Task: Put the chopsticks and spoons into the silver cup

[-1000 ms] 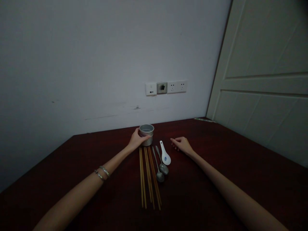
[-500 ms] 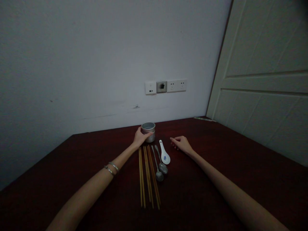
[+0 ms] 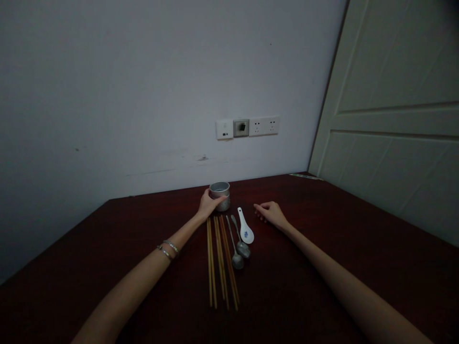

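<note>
My left hand [image 3: 209, 204] is wrapped round the side of a round silver metal cup [image 3: 219, 189], thumb across its front. The cup stands upright at the back of the table, and its open top shows. My right hand [image 3: 271, 213] rests on the table to the right, fingers loosely bent and a little apart, with nothing seen in it. Nearest to it lies a white soup spoon [image 3: 245, 230] with a blue mark in its bowl. Two metal spoons [image 3: 240, 253] lie left of that, and several wooden chopsticks [image 3: 220, 267] lie lengthwise further left.
A dark red table [image 3: 161, 296] holds everything. Behind it rises a white wall [image 3: 161, 95] with sockets and switches [image 3: 247, 127]. A panelled pale door [image 3: 390, 110] stands at the right. A thin patterned strip [image 3: 306, 176] lies at the table's back right edge.
The metal cup has shifted very slightly left with my left hand on it. My right hand, the spoons and the chopsticks stay where they were.
</note>
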### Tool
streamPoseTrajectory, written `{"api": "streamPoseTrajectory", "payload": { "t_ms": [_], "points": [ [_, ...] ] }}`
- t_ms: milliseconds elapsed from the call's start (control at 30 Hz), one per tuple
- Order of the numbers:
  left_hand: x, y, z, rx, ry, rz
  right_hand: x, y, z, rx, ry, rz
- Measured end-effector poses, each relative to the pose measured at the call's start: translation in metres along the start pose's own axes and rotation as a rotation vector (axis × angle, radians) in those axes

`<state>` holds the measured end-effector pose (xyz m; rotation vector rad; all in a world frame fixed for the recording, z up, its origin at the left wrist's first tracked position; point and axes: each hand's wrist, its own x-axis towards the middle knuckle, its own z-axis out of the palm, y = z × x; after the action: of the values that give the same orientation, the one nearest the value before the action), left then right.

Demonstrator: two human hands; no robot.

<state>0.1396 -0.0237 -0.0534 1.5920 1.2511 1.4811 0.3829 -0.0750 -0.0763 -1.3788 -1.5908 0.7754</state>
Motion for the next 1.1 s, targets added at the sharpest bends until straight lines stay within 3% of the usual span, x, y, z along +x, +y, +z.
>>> {"api": "streamPoseTrajectory", "payload": {
  "t_ms": [633,800,933,1000,1100],
  "points": [
    [-0.009,0.005,0.000,-0.002,-0.099,0.036,0.000,0.001,0.000,0.004,-0.006,0.004],
    [-0.013,0.006,-0.021,0.035,-0.034,-0.043,0.000,0.003,-0.001,0.000,-0.006,-0.014],
    [-0.023,0.011,-0.049,0.187,0.073,-0.006,0.001,0.005,-0.001,0.001,-0.019,-0.030],
    [-0.031,0.014,-0.062,0.286,0.025,-0.004,0.001,0.006,-0.001,-0.005,-0.023,-0.032],
    [-0.044,0.021,-0.076,0.408,-0.144,-0.082,0.000,0.005,-0.001,-0.016,-0.024,-0.025]
  ]
}}
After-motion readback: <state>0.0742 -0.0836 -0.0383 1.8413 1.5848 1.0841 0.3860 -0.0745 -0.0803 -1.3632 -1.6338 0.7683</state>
